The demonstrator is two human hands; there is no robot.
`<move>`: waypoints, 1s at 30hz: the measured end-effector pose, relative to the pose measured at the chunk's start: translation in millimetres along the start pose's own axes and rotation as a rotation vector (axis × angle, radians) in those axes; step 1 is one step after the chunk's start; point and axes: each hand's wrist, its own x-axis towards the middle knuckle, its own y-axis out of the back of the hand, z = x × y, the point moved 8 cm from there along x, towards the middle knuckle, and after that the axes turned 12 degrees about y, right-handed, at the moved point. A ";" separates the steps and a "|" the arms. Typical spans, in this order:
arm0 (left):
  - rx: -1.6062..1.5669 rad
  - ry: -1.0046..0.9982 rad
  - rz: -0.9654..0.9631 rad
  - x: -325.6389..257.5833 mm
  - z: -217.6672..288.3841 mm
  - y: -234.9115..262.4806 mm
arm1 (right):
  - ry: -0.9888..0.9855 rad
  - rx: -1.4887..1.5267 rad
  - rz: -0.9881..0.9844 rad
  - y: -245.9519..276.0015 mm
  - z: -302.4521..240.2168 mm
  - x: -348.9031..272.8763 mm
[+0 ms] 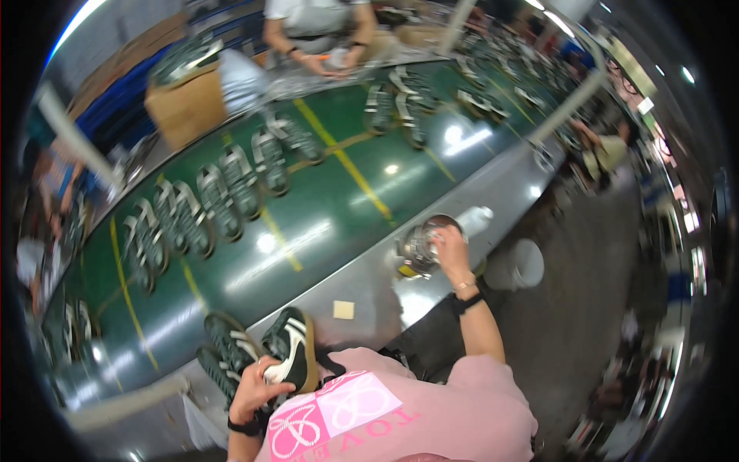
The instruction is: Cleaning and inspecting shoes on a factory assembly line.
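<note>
My left hand (258,385) grips a dark green sneaker with white stripes (291,348) by its heel, held close to my chest in a pink shirt. Two more sneakers of the same kind (225,343) lie on the belt edge just left of it. My right hand (450,246) reaches out to a round metal tin (419,248) standing on the grey ledge; its fingers are at the tin's rim, and whether they pinch something I cannot tell.
A green conveyor belt (323,208) with yellow lines carries several pairs of green sneakers (208,204). A small yellow square (343,309) lies on the grey ledge. A white bucket (517,266) stands right of the tin. Another person (319,31) works across the belt beside a cardboard box (188,104).
</note>
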 end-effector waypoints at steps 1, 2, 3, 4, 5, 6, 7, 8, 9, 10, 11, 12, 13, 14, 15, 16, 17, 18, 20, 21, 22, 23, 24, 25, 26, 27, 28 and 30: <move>-0.091 0.050 -0.020 -0.4 -8.7 -0.1 | -0.009 0.008 -0.028 -2.6 -1.3 4.9; 0.087 0.026 0.017 -1.1 0.9 4.2 | -0.028 0.010 -0.052 -6.5 -1.7 10.4; -0.026 0.058 0.002 1.7 -15.9 4.0 | -0.020 0.036 -0.042 -8.4 1.3 13.8; -0.070 0.099 -0.022 -1.0 -20.2 4.5 | 0.023 0.151 0.035 -7.1 -7.7 20.0; -0.085 0.150 -0.074 -10.1 11.8 -1.8 | 0.023 0.225 0.115 -1.2 -10.4 21.6; 0.008 0.531 -0.100 -31.8 25.6 -9.1 | -0.059 0.241 0.168 -0.3 0.8 17.2; 0.110 0.401 0.017 -37.9 61.0 -9.4 | -0.180 0.400 0.194 3.5 3.0 17.2; 0.154 0.202 0.054 -34.7 59.9 -5.0 | -0.295 0.569 0.233 12.2 5.2 14.9; 0.069 0.229 -0.028 -29.5 56.9 -6.0 | -0.329 0.644 0.280 19.2 18.2 11.0; -0.021 0.269 -0.101 -24.3 54.8 -7.9 | -0.353 0.728 0.320 23.3 30.8 6.9; 0.016 0.322 -0.105 -18.9 48.7 -4.7 | -0.410 0.932 0.396 26.1 36.9 2.6; 0.048 0.378 -0.099 -14.9 42.1 0.0 | -0.454 1.143 0.466 27.8 36.5 -0.8; 0.034 0.460 -0.180 -10.1 37.6 1.9 | -0.452 1.254 0.508 33.0 34.6 -4.3; -0.024 0.615 -0.500 33.6 -75.9 32.8 | -0.491 1.346 0.499 33.0 25.9 0.3; 0.062 0.815 -0.242 36.0 -86.8 43.9 | -0.546 1.407 0.533 37.5 24.7 -4.4; 0.152 0.999 0.035 24.6 -75.9 48.2 | -0.597 1.475 0.568 40.6 25.2 -8.1; 0.163 0.998 0.027 4.1 -31.9 26.0 | -0.603 1.468 0.579 43.7 30.8 -13.1; 0.166 0.691 -0.035 -14.4 44.3 0.0 | -0.598 1.499 0.607 43.6 36.8 -16.7; 0.157 0.389 -0.079 -24.8 92.2 -11.6 | -0.593 1.545 0.621 41.0 38.6 -16.1; 0.102 0.377 -0.105 -21.6 83.0 -7.9 | -0.554 1.568 0.562 40.3 33.3 -12.4; 0.045 0.364 -0.131 -18.1 73.9 -4.7 | -0.514 1.589 0.502 39.8 27.8 -8.3; -0.015 0.351 -0.156 -17.9 72.3 -4.9 | -0.537 1.575 0.506 40.8 15.2 -3.8; -0.026 0.353 -0.146 -18.3 69.7 -4.1 | -0.535 1.580 0.490 35.0 7.8 -0.7; -0.022 0.339 -0.139 -18.4 69.9 -4.9 | -0.479 1.601 0.414 28.1 -3.8 5.0; -0.015 0.322 -0.134 -19.4 71.4 -4.5 | -0.421 1.617 0.342 23.3 -17.9 9.5; 0.006 0.357 -0.127 -16.6 61.2 -0.4 | -0.452 1.596 0.249 13.7 -31.6 10.8; -0.005 0.358 -0.120 -17.2 54.0 -0.7 | -0.437 1.545 0.151 7.2 -47.7 12.2; -0.178 0.363 -0.021 -21.7 46.8 2.1 | -0.404 1.443 0.036 -21.6 -79.7 13.1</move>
